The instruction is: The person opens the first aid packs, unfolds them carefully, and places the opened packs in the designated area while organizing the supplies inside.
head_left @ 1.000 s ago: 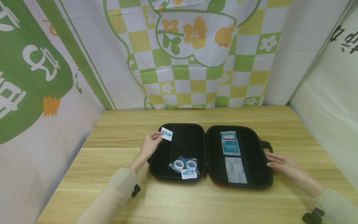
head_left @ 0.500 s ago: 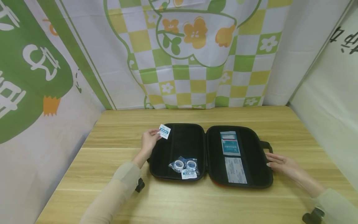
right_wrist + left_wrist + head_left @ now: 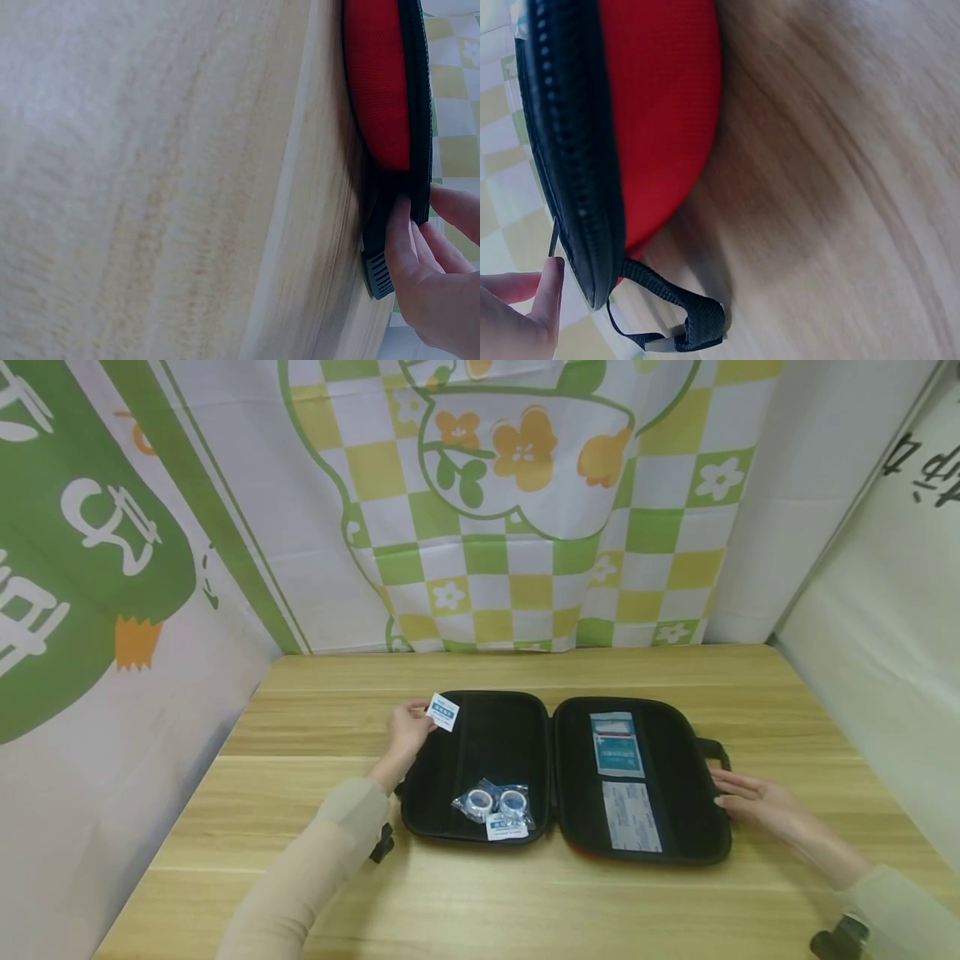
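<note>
An open zippered case (image 3: 501,735), black inside and red outside, lies flat on the table. My left hand (image 3: 407,731) pinches a small white-and-teal sachet (image 3: 443,712) over the case's upper left corner; the left wrist view shows the sachet edge-on at the fingertips. At the case's right rim, beside the carry handle (image 3: 718,750), is my right hand (image 3: 757,802). In the right wrist view its thumb and fingers grip that rim from both sides. Two tape rolls (image 3: 497,802) in clear wrap and another sachet (image 3: 507,827) lie in the left half.
The right half holds a teal packet (image 3: 618,745) and a grey-white packet (image 3: 632,816), both along a dark strap. A wooden table (image 3: 480,902) surrounds the case. Patterned cloth (image 3: 525,568) hangs behind it, and pale panels stand at both sides.
My left hand has shifted slightly up with the sachet, which is now nearer the corner, and its fingers have moved further behind it. The right hand and the case stay put.
</note>
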Demonstrator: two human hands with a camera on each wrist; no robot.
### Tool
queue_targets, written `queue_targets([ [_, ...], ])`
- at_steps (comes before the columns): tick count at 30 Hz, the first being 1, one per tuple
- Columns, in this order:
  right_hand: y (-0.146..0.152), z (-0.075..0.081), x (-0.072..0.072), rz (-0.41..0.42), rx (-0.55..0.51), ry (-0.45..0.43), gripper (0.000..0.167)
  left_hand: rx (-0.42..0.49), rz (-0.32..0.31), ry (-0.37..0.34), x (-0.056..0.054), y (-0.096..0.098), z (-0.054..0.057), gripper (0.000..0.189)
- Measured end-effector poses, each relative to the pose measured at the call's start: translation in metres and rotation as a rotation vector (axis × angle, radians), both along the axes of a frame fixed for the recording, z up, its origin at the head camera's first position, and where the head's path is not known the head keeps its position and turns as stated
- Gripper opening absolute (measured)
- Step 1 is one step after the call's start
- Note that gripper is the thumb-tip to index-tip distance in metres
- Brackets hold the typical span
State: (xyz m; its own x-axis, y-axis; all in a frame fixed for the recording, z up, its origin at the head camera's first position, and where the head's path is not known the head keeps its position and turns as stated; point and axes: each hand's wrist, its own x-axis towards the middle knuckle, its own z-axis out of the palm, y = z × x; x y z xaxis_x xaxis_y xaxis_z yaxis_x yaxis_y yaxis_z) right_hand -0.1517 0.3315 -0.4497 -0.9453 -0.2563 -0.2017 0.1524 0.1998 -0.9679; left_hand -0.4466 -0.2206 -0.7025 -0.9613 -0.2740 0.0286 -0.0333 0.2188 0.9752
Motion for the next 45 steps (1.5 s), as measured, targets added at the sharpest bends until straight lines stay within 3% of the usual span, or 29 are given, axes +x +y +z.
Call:
queue_targets([
  [1, -0.001, 0.000, 0.000, -0.002, 0.019, 0.000, 0.045, -0.008, 0.004, -0.004, -0.001, 0.000, -0.002, 0.044],
  [3, -0.002, 0.001, 0.000, -0.008, 0.065, 0.002, 0.050, -0.025, 0.021, -0.019, 0.006, 0.005, 0.008, 0.043],
  [7, -0.002, 0.002, 0.000, -0.009, 0.118, 0.006, 0.057, -0.069, 0.062, -0.037, 0.041, 0.022, 0.058, 0.038],
  [9, -0.002, 0.001, 0.000, -0.012, 0.106, 0.001, 0.057, -0.094, 0.078, -0.014, 0.060, 0.032, 0.084, 0.035],
  [11, -0.002, 0.001, 0.000, -0.011, 0.082, -0.003, 0.056, -0.102, 0.055, -0.019, 0.079, 0.039, 0.109, 0.034],
  [13, -0.001, 0.000, 0.000, -0.013, 0.064, -0.007, 0.055, -0.115, 0.060, -0.008, 0.090, 0.046, 0.126, 0.033],
  [16, -0.001, 0.000, 0.000, -0.014, 0.060, -0.007, 0.054, -0.120, 0.057, -0.016, 0.101, 0.053, 0.141, 0.032],
  [18, -0.001, 0.001, 0.000, -0.019, 0.048, -0.013, 0.051, -0.153, 0.091, -0.008, 0.102, 0.057, 0.143, 0.031],
  [20, -0.001, 0.001, 0.000, -0.018, 0.027, -0.015, 0.048, -0.162, 0.079, -0.047, 0.105, 0.059, 0.146, 0.031],
  [23, -0.001, 0.001, 0.001, -0.011, 0.009, -0.018, 0.045, -0.162, 0.083, -0.046, 0.102, 0.059, 0.141, 0.029],
  [24, -0.001, 0.001, 0.001, -0.007, 0.020, -0.013, 0.046, -0.134, 0.075, -0.031, 0.100, 0.059, 0.137, 0.029],
  [29, 0.001, -0.001, 0.000, 0.019, 0.036, 0.012, 0.050, -0.030, 0.015, -0.100, 0.089, 0.061, 0.125, 0.031],
  [31, 0.002, -0.002, 0.001, 0.027, 0.003, 0.013, 0.048, -0.020, 0.016, -0.136, 0.086, 0.066, 0.123, 0.032],
  [34, 0.004, -0.004, 0.000, 0.029, -0.054, 0.008, 0.043, -0.008, 0.061, -0.116, 0.084, 0.074, 0.120, 0.031],
  [35, 0.003, -0.003, 0.001, 0.020, -0.034, 0.010, 0.044, 0.001, 0.056, -0.149, 0.086, 0.077, 0.124, 0.031],
  [37, 0.003, -0.003, 0.001, 0.017, -0.037, 0.005, 0.041, 0.040, 0.053, -0.128, 0.086, 0.080, 0.120, 0.030],
  [40, 0.002, -0.001, 0.001, 0.005, 0.002, 0.004, 0.046, 0.105, 0.017, -0.158, 0.086, 0.081, 0.120, 0.030],
  [42, 0.001, 0.000, 0.001, -0.001, 0.021, -0.003, 0.049, 0.157, 0.014, -0.115, 0.084, 0.081, 0.113, 0.029],
  [45, 0.001, 0.001, 0.001, -0.008, 0.055, -0.007, 0.054, 0.198, 0.029, -0.183, 0.080, 0.081, 0.109, 0.030],
])
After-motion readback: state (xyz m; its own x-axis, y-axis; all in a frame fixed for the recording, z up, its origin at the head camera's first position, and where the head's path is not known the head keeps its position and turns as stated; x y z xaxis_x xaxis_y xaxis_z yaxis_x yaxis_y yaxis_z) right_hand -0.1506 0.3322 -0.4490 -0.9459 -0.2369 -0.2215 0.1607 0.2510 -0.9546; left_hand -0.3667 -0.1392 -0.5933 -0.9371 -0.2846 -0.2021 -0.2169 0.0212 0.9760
